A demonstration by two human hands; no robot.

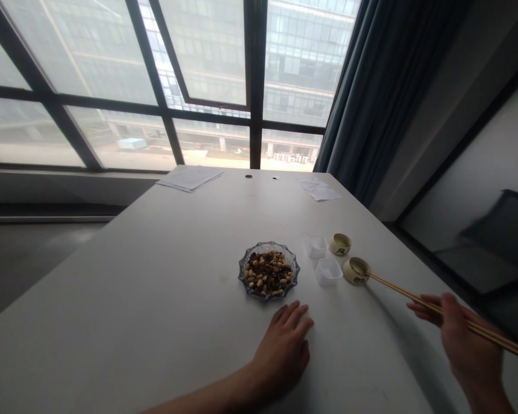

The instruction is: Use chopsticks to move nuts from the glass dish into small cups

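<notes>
My right hand [466,339] is closed around a pair of chopsticks [401,289]. Their tips reach the rim of the nearer small ceramic cup [352,278], which has a dark character on its side; whether they hold anything cannot be made out. My left hand [285,339] rests on the table with its fingers stretched out, just in front of a scalloped glass bowl [242,283]. Mixed nuts and seeds [268,272] fill that bowl. Two small clear plastic containers [328,272] stand between the bowl and the cups. Behind the nearer cup is a second ceramic cup [341,248].
The white table [164,276] stretches toward a large window [216,52]. A stack of papers [190,178] lies at the far left, and another sheet [319,188] at the far right. Two small round items sit near the far edge. A dark curtain [384,86] hangs on the right.
</notes>
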